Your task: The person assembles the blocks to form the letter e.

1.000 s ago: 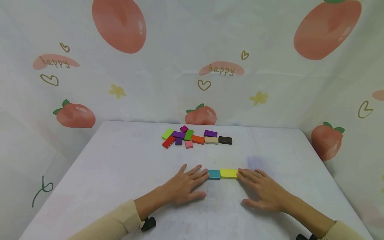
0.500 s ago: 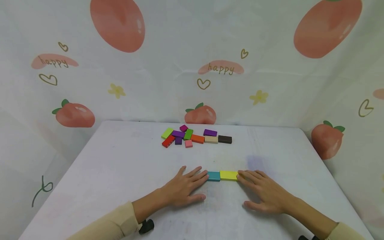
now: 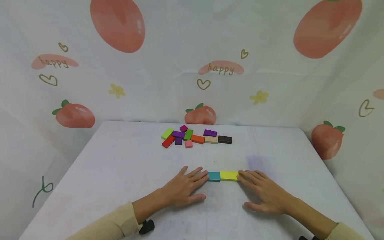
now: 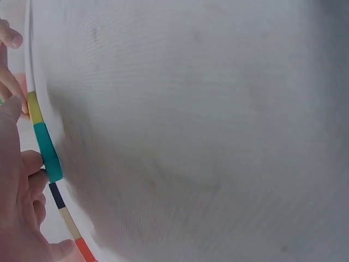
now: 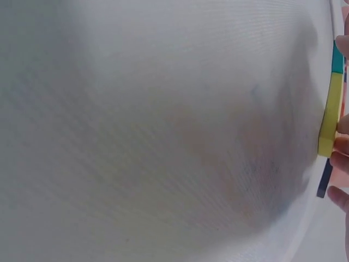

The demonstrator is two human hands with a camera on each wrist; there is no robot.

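A teal block point(image 3: 214, 176) and a yellow block point(image 3: 229, 176) lie flat, end to end, on the white table in the head view. My left hand point(image 3: 186, 188) has its fingers spread, with fingertips at the teal block's left end. At the yellow block's right end are the fingertips of my right hand point(image 3: 264, 191), its thumb held apart toward me. The left wrist view shows fingers right at the teal block point(image 4: 48, 152). In the right wrist view, fingertips touch the end of the yellow block point(image 5: 330, 117).
Behind the hands lies a loose cluster of coloured blocks, among them a red block point(image 3: 168, 141), an orange block point(image 3: 197, 139), a beige block point(image 3: 211, 140) and a black block point(image 3: 225, 139). A printed cloth point(image 3: 162, 90) hangs past the table's far edge.
Both hands and the two blocks sit slightly lower in the head view than a second ago, still in a row. The cluster behind keeps its arrangement.
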